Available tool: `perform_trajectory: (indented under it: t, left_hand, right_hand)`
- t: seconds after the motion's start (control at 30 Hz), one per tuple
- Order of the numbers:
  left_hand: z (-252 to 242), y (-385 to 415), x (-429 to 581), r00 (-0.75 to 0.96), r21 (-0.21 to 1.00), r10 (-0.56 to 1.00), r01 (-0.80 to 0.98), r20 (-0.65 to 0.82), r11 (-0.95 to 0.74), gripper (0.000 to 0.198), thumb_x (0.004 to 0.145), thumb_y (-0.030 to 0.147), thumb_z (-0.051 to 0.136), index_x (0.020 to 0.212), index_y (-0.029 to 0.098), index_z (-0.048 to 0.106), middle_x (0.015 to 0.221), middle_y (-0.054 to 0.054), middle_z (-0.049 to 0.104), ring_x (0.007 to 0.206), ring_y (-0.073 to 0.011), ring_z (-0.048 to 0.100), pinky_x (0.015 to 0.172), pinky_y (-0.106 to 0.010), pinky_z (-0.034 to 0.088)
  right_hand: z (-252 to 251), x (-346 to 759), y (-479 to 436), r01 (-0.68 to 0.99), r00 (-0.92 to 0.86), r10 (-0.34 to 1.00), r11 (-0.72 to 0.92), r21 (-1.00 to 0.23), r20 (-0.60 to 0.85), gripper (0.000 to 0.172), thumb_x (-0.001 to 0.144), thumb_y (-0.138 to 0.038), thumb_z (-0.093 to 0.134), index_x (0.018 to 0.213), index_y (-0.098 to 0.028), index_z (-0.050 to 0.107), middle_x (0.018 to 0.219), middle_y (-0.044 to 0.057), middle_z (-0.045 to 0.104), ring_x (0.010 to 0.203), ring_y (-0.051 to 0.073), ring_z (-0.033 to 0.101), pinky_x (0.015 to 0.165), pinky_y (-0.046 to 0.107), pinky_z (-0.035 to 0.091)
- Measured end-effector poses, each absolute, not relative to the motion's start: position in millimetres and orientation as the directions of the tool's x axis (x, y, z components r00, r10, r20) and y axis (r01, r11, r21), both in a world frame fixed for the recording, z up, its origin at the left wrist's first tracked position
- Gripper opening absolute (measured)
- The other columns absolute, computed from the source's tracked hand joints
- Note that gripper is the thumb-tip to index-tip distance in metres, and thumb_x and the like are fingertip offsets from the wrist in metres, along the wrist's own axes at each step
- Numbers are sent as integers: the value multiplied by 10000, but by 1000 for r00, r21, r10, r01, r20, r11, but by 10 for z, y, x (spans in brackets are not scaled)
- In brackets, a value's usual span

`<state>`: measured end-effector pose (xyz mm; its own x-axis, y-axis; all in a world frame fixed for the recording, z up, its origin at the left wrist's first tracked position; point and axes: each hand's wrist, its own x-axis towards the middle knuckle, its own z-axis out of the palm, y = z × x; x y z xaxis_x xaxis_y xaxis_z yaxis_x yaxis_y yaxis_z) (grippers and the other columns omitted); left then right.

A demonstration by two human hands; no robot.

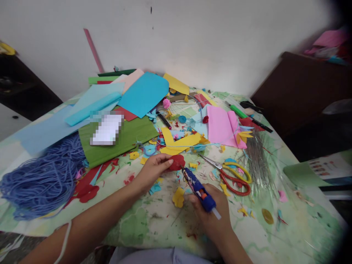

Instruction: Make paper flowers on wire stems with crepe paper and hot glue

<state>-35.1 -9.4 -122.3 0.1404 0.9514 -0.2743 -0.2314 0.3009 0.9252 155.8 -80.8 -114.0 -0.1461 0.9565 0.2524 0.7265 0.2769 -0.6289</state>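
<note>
My left hand (154, 169) pinches a red paper flower (177, 162) between thumb and fingers above the middle of the table. My right hand (213, 209) is wrapped round a blue glue gun (198, 187), whose nozzle points up and left at the lower edge of the red flower. A clear glue stick sticks out of the gun's back end. Just below the flower lies a yellow paper flower (178, 197). Scissors (233, 176) with red and yellow handles rest to the right of the gun.
Blue cord (44, 179) is heaped at the left beside green paper (129, 137). Blue sheets (145, 93) lie at the back, pink paper (222, 126) right of centre. Silver strands (258, 161) spread at the right. Small paper scraps cover the patterned tablecloth (132, 227).
</note>
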Motion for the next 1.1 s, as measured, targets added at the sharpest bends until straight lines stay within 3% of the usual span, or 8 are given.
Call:
perform_trajectory:
  t: [0.17,0.3,0.43,0.57,0.73,0.87,1.0,1.1]
  left_hand:
    - [-1219,-116,-332,166,921,939,-202,-303,333,197,669,308,702,799,166,665,733,-2,682,635,-112,615,643,-235,491]
    - [-1201,-92,-336,103,926,955,-237,-277,294,220,647,308,718,794,152,668,766,-23,692,671,-127,629,680,-257,507]
    - [-1153,29,-459,-46,936,972,-283,-233,211,289,621,306,732,849,141,669,851,-52,702,741,-154,645,706,-279,524]
    - [-1118,180,-644,-240,942,958,-327,-159,74,276,574,274,759,807,157,666,775,-11,692,679,-117,631,635,-219,524]
    - [-1150,286,-768,-330,950,939,-313,-98,-11,251,548,248,764,767,171,667,714,16,672,615,-95,611,580,-192,526]
    - [-1185,319,-804,-343,953,936,-302,-83,-26,224,575,244,740,774,175,663,752,0,683,666,-120,626,613,-222,538]
    - [-1184,363,-868,-385,949,921,-307,-62,-65,234,579,247,730,783,159,656,764,-15,683,680,-131,630,611,-228,530]
    - [-1154,393,-932,-418,945,908,-306,-29,-111,256,581,255,729,798,145,649,776,-23,685,714,-137,633,658,-247,523]
  right_hand:
    - [-1123,1523,-805,703,-213,931,356,-616,296,310,792,-397,513,596,-192,387,561,-16,432,545,128,413,516,248,248]
    - [-1078,1584,-807,718,-245,912,398,-571,329,256,784,-361,519,628,-196,400,592,-6,446,575,145,428,528,259,274]
    - [-1048,1856,-723,851,-223,912,354,-388,343,228,784,-384,524,683,-198,439,668,33,506,662,189,461,598,298,337]
    - [-1053,2171,-601,964,-158,958,202,-175,241,218,761,-404,540,748,-194,484,774,83,572,797,250,500,699,347,374]
    - [-1082,2433,-497,997,-65,977,72,-24,205,209,732,-385,548,751,-182,503,781,102,589,818,259,516,760,356,375]
    - [-1154,2635,-435,1000,9,981,-12,16,193,250,711,-425,559,729,-179,518,738,89,590,754,244,529,714,350,376]
    - [-1113,2798,-441,995,-100,976,94,38,195,349,680,-505,588,761,-167,555,747,88,592,763,257,538,724,379,378]
    - [-929,2694,-443,990,-131,946,139,-5,296,428,648,-499,636,886,-146,591,862,133,606,875,307,529,759,429,376]
